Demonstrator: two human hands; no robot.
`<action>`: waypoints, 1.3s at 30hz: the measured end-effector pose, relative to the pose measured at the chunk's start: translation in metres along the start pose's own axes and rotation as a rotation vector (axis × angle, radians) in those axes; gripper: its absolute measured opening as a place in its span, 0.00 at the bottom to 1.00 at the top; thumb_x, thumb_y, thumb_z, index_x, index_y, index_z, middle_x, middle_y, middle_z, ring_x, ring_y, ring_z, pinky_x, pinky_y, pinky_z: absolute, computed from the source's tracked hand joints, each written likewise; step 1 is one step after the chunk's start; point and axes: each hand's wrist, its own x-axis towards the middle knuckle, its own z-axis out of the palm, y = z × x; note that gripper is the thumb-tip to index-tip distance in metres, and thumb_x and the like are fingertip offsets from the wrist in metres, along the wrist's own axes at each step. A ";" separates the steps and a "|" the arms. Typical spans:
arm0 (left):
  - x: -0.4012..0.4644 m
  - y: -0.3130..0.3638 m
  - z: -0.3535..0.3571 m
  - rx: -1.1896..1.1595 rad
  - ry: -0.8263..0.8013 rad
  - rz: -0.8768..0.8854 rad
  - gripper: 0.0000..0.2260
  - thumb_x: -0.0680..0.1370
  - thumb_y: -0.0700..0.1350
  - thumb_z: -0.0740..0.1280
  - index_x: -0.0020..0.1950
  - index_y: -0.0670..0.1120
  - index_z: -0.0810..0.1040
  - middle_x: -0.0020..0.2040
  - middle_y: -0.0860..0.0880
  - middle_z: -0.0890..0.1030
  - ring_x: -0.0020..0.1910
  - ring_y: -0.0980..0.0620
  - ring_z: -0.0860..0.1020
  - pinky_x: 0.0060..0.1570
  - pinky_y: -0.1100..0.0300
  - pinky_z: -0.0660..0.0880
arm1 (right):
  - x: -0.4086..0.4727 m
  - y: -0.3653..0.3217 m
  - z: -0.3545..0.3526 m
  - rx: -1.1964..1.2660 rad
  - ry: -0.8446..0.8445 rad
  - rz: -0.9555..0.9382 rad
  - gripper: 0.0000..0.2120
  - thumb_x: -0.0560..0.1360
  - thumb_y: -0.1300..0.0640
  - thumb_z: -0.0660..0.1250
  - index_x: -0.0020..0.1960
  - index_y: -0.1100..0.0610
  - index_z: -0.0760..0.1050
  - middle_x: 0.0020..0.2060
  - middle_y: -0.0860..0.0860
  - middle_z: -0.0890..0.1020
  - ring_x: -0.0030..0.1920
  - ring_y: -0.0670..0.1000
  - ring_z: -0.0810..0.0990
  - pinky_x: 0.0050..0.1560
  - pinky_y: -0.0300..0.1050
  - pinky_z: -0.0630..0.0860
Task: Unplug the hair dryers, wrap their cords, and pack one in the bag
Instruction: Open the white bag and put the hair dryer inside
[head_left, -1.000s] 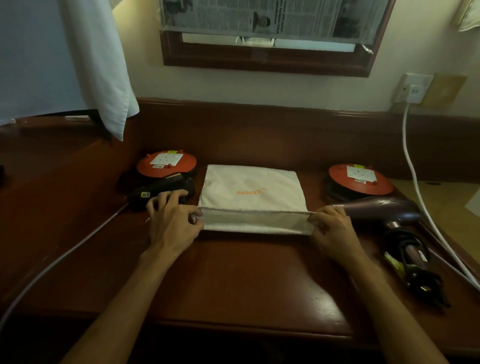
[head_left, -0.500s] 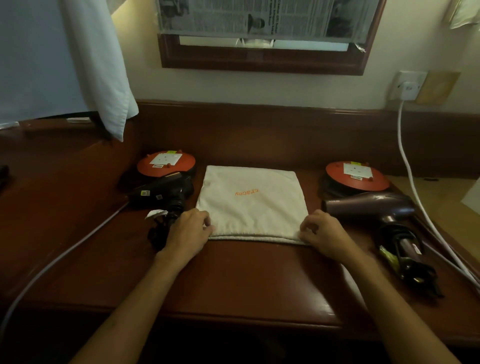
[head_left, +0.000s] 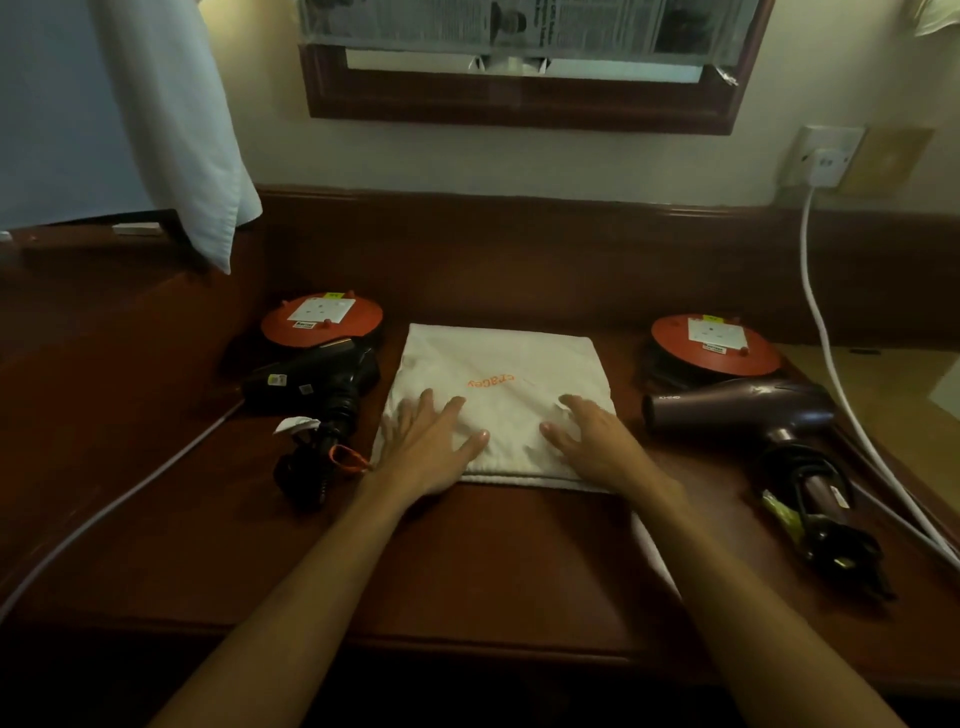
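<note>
**Both palms laid flat on the bag**

While the dark wooden desk (head_left: 467, 561) carries everything, the flat cream cloth bag (head_left: 519, 358) is seen at its middle. Left of the bag the black hair dryer (head_left: 317, 379) is laid, right of it the purple one (head_left: 748, 410), cords wrapped. The left hand (head_left: 431, 447) and right hand (head_left: 592, 441) are pressed on the bag, fingers spread, gripping nothing.
</note>
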 end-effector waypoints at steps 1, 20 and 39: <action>0.002 -0.007 0.007 0.031 -0.062 -0.016 0.34 0.81 0.70 0.50 0.83 0.58 0.50 0.84 0.43 0.44 0.82 0.38 0.41 0.78 0.37 0.39 | 0.000 0.006 0.008 -0.019 -0.022 0.007 0.32 0.81 0.38 0.59 0.79 0.53 0.60 0.78 0.52 0.65 0.76 0.54 0.65 0.73 0.52 0.65; 0.040 -0.002 0.020 0.019 -0.053 -0.026 0.35 0.79 0.72 0.49 0.83 0.60 0.48 0.84 0.46 0.42 0.81 0.39 0.36 0.78 0.39 0.34 | 0.045 0.043 0.016 -0.186 0.038 0.016 0.41 0.79 0.30 0.52 0.81 0.56 0.56 0.81 0.53 0.59 0.81 0.52 0.56 0.78 0.51 0.55; 0.016 0.019 0.034 -0.124 0.391 0.557 0.11 0.81 0.55 0.68 0.53 0.50 0.86 0.52 0.52 0.83 0.54 0.51 0.77 0.53 0.56 0.72 | -0.037 0.061 -0.031 -0.213 0.700 0.031 0.08 0.76 0.58 0.68 0.53 0.60 0.79 0.50 0.58 0.80 0.53 0.58 0.75 0.55 0.55 0.73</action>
